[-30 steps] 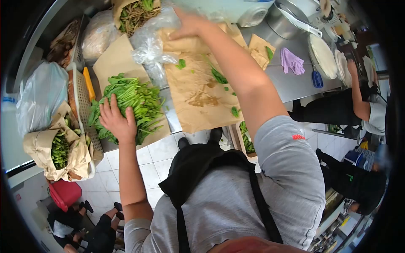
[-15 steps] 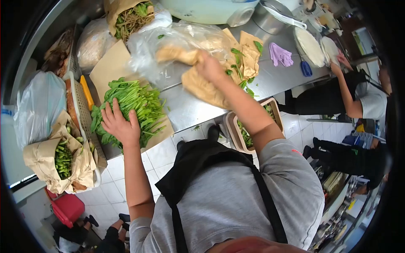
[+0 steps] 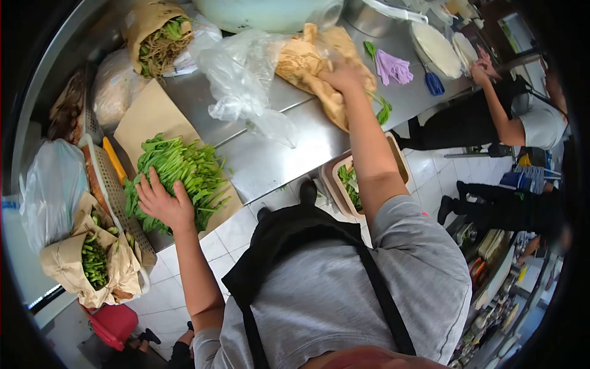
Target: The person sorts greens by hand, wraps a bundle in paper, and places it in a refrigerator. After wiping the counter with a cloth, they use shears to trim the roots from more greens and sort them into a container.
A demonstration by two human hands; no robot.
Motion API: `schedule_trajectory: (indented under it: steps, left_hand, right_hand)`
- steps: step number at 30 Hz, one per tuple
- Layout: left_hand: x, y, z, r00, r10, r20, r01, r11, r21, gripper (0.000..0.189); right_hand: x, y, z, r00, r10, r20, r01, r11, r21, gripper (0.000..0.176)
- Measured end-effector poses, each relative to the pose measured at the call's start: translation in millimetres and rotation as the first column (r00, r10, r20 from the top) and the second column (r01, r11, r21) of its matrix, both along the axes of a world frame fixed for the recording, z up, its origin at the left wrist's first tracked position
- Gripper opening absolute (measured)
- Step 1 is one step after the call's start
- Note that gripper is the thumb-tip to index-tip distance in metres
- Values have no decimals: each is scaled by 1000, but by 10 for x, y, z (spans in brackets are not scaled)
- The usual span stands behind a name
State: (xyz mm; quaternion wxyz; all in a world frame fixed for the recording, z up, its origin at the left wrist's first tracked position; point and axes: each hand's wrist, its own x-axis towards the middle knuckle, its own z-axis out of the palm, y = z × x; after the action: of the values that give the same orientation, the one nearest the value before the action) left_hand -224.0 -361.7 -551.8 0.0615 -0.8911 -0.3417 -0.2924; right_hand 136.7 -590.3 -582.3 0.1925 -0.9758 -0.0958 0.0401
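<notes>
My left hand (image 3: 165, 202) lies on a bundle of leafy greens (image 3: 184, 175), fingers spread. Beneath the bundle is a sheet of brown paper (image 3: 153, 117) at the left of the steel table. Out to the right, my right hand (image 3: 344, 79), slightly blurred, is closed on crumpled brown paper (image 3: 307, 67) near the table's front edge; its fingertips are partly hidden. A crumpled clear plastic bag (image 3: 243, 80) lies left of that paper. A few loose leaves (image 3: 383, 111) poke out beside it.
A beige bin (image 3: 341, 178) holding leaves stands below the table edge. Purple gloves (image 3: 393, 66) and a blue-handled tool (image 3: 434, 84) lie right. At left are a crate (image 3: 110, 184) and paper-wrapped greens (image 3: 94, 261). A co-worker (image 3: 491, 117) stands at right.
My right hand has moved right with the crumpled brown paper, down over the loose leaves and other paper there. The plastic bag is now uncovered. My left hand stays on the greens.
</notes>
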Motion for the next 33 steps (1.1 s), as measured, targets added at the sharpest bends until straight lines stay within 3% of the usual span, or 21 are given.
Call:
schedule_trajectory:
  steps: [1, 4, 7, 8, 12, 14, 15, 16, 19, 21, 23, 25, 27, 29, 33]
  left_hand:
    - [4, -6, -10, 1000, -7, -3, 7, 1000, -1, 56]
    - [-16, 0, -32, 1000, -15, -2, 15, 1000, -12, 57]
    - [-18, 1, -22, 999, -37, 4, 37, 999, 0, 59]
    - [-28, 31, -38, 998, -54, 12, 54, 999, 2, 59]
    - [-33, 71, -37, 997, -83, -2, 83, 996, 22, 61]
    - [-26, 78, -28, 996, -88, -15, 89, 996, 20, 61]
    - [-16, 71, -6, 995, -95, -20, 96, 995, 15, 61]
    - [-12, 59, 0, 995, -99, -23, 99, 995, 10, 61]
    - [-9, 66, -6, 995, -94, -40, 95, 995, 28, 59]
    - [-1, 72, -15, 994, -99, -54, 102, 993, 52, 56]
    - [-38, 99, -28, 992, -100, -77, 105, 993, 54, 54]
    - [-61, 171, -50, 990, -102, -97, 107, 993, 44, 54]
    - [-87, 236, -57, 982, -161, -95, 166, 985, 41, 55]
    - [-101, 290, -74, 974, -216, -66, 217, 976, 2, 56]
    - [42, 77, -18, 980, -197, 3, 192, 952, -238, 62]
  right_hand:
    - [-25, -14, -21, 995, 93, -24, -93, 996, 8, 73]
    - [-364, -54, -55, 990, 137, -13, -137, 990, 39, 58]
    - [-742, -635, -53, 987, 136, 89, -150, 971, 188, 48]
    - [-847, -944, -47, 976, 155, 155, -197, 928, 315, 45]
    - [-1208, -2408, 23, 991, 85, -104, -55, 963, 263, 43]
    - [-1370, -2976, 281, 978, 76, -192, -106, 983, -152, 37]
    - [-1417, -3117, 423, 968, 5, -250, -118, 891, -439, 26]
    - [-1462, -3188, 572, 961, -29, -275, -133, 823, -553, 19]
    - [-1278, -3237, 369, 912, -221, -347, -130, 646, -752, 21]
    - [-1238, -3013, -120, 987, -115, -115, 6, 731, -683, 16]
    - [-1063, -2638, -890, 937, -234, -260, 29, 791, -611, 23]
    - [-1135, -2321, -1646, 919, -201, -339, 7, 868, -496, 29]
    - [-1219, -2110, -2322, 799, -466, -380, 330, 868, -371, 28]
    - [-1369, -2064, -2744, 680, -582, -446, 444, 811, -381, 27]
    - [-1708, -2374, -3204, 606, -588, -535, 400, 807, -434, 25]
